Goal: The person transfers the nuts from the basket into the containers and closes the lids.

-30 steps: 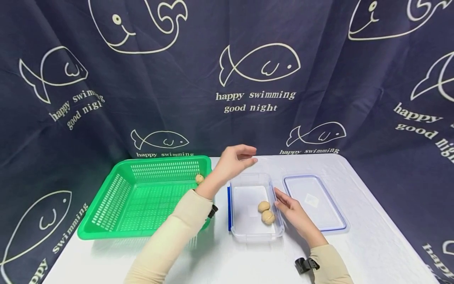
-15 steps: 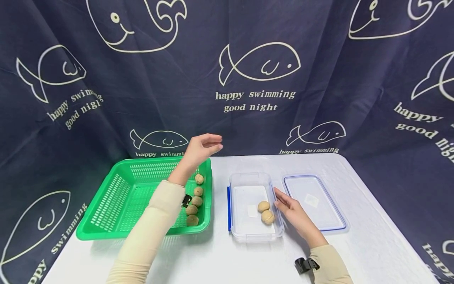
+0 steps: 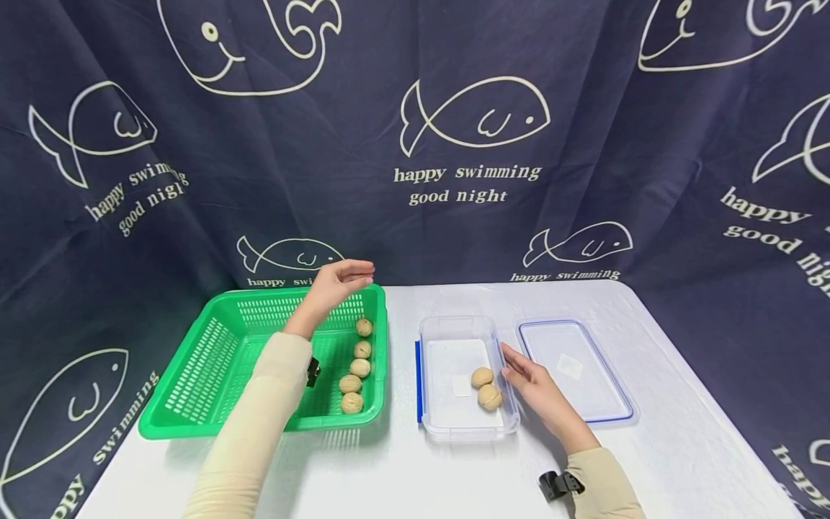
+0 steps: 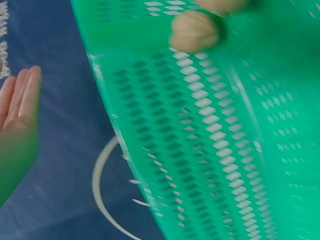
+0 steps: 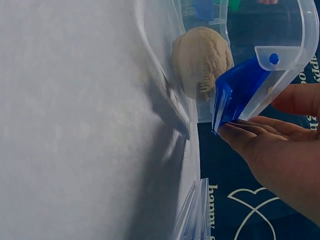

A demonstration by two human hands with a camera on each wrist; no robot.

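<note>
Over the far right part of the green basket, my left hand is raised with its fingers extended and nothing between them. In the left wrist view, the left fingers show beyond the basket wall. Several walnuts lie in a row along the basket's right side. My right hand holds the right wall of a clear plastic box; in the right wrist view its fingers touch the blue latch flap, with the thumb at the wall's edge. Two walnuts rest inside the box against that wall.
To the right of the box, a clear lid with a blue seal lies flat on the white-covered table. A dark blue curtain with fish drawings hangs behind the table's far edge. Blue latch flap hangs on the box's left side.
My left hand has moved left from above the box to over the basket, uncovering the row of walnuts there. The right hand, box and its two walnuts have stayed in place.
</note>
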